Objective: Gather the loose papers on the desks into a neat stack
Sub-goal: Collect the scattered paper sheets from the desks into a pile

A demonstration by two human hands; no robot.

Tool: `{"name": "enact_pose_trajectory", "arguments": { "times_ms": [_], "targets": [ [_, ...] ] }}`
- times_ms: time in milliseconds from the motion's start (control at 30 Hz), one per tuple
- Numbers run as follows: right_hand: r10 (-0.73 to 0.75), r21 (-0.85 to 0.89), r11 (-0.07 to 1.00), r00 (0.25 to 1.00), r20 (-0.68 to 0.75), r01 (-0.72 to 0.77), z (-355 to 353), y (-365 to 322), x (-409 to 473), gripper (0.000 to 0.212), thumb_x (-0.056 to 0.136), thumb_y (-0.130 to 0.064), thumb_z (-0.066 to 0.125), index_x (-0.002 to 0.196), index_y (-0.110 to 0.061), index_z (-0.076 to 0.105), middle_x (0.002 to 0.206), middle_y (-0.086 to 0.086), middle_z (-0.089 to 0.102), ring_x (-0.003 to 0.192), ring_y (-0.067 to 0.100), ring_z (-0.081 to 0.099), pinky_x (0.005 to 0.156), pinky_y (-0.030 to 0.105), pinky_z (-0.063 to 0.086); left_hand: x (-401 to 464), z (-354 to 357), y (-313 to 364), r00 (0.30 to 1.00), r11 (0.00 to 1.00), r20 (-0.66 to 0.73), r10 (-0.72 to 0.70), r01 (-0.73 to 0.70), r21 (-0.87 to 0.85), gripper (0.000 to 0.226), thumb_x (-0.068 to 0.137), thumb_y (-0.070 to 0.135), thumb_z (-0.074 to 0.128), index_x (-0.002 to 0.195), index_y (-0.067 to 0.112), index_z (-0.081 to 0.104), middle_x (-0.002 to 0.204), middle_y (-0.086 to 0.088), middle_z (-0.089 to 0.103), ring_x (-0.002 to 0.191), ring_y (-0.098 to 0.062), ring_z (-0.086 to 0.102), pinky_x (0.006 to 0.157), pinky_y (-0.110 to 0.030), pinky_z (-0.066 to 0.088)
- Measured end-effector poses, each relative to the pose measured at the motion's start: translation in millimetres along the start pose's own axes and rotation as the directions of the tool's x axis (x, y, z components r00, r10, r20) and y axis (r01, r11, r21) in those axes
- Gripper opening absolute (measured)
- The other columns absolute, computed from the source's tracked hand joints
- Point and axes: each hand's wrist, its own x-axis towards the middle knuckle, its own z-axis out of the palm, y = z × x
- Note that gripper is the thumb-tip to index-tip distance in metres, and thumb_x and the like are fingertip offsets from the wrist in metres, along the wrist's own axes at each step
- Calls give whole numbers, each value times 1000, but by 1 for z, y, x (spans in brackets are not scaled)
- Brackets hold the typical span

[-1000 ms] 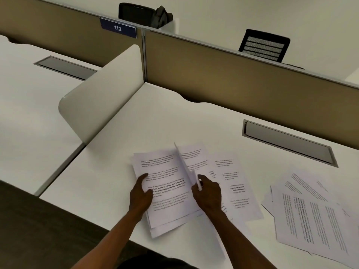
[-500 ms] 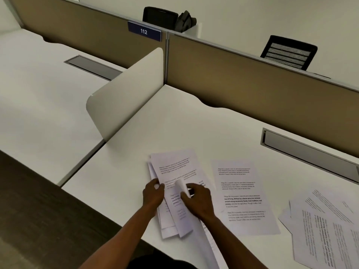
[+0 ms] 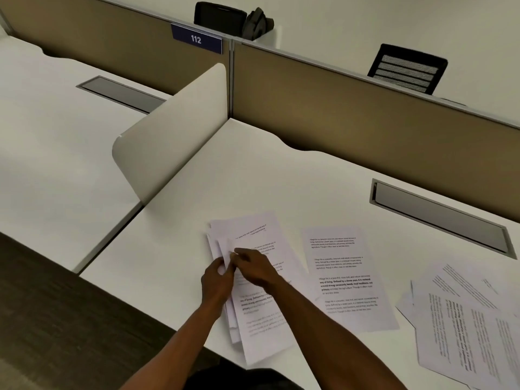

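Head view of two white benches divided by a curved white side screen (image 3: 171, 130) and backed by tan partition panels (image 3: 365, 114); a blue plate (image 3: 196, 39) on the panel reads "112".

On the right-hand bench (image 3: 253, 170), near its front edge, lies a rough pile of printed papers (image 3: 261, 313), its sheets fanned and misaligned, the lowest corners overhanging the edge. Both hands meet over the upper left part of this pile. The left hand (image 3: 216, 282) has its fingers curled against the pile's left margin, where a few sheet edges are lifted. The right hand (image 3: 253, 267) crosses over the pile, its grip narrow, thumb and fingertips pinched on the raised white edge of a sheet; motion blur hides how many sheets either hand holds.

Just beside the pile, to the right and apart from it, a single printed sheet (image 3: 346, 280) lies flat. Farther right, a loose spread of overlapping sheets (image 3: 467, 327) lies askew, running out of view.

A grey cable tray lid (image 3: 441, 218) is set into the bench behind the papers; another (image 3: 121, 92) is set into the left bench (image 3: 56, 153). Beyond the partition stand a black mesh chair back (image 3: 408, 70) and a dark bag (image 3: 257, 23).
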Motion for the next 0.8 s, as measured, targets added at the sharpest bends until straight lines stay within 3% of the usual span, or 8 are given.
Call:
{"name": "enact_pose_trajectory", "arguments": {
  "times_ms": [67,167,300,400,500,567,667,800],
  "targets": [
    [-38,101,994,996,-78,45,-2,8,-6,46,96,-44,51,134,-19,56,139,3,57,129,18,51,111,33,39,2,-2,-2,1000,999,-11,7,-6,37,38,94,19,64,131,11,59,127,-9,64,102,-17,57,89,-28,47],
    [-23,191,978,947,-321,88,-23,31,-18,38,93,-38,60,126,-18,63,131,0,63,118,12,58,101,26,45,5,-7,-7,1000,999,-8,-6,6,49,39,94,8,60,133,12,57,130,-11,64,102,-20,60,92,-33,52],
    [49,-63,991,766,-641,-116,-62,96,-42,52,86,-36,68,131,-14,57,138,9,56,129,25,49,109,37,39,14,-14,-14,999,999,-52,-13,15,37,44,95,8,58,138,14,52,132,-10,61,116,-28,60,102,-40,49],
    [156,-193,918,763,-628,-346,-77,142,-64,81,82,-55,63,147,-16,35,157,14,28,146,30,21,116,46,26,20,-17,-19,994,999,-108,-8,11,32,50,95,10,59,141,22,45,135,-12,59,117,-32,60,101,-46,50],
    [166,-333,857,822,-544,-393,-70,168,-78,99,77,-73,55,153,-20,20,162,11,12,150,28,8,118,45,20,18,-17,-13,985,1000,-173,8,-11,-16,70,94,5,58,150,31,25,124,-3,59,106,-28,61,97,-51,49],
    [147,-349,855,825,-546,-384,-65,172,-82,99,78,-74,52,154,-21,18,162,10,11,150,27,8,119,45,18,17,-17,-10,982,999,-185,42,-40,14,70,94,3,57,150,31,25,126,-9,59,109,-32,61,96,-51,50],
    [132,-361,854,826,-548,-376,-66,171,-82,93,81,-71,50,154,-23,18,161,8,17,149,26,13,118,44,20,24,-18,-11,982,994,-178,70,-54,90,56,94,1,56,143,24,42,143,-16,51,128,-36,51,106,-50,45],
    [85,-381,856,822,-564,-350,-65,169,-83,86,83,-68,50,152,-23,26,157,6,30,145,25,23,115,42,26,30,-21,-14,980,987,-167,105,-82,139,47,94,-1,55,137,19,52,139,-16,55,126,-35,53,108,-47,44]
  ]
}}
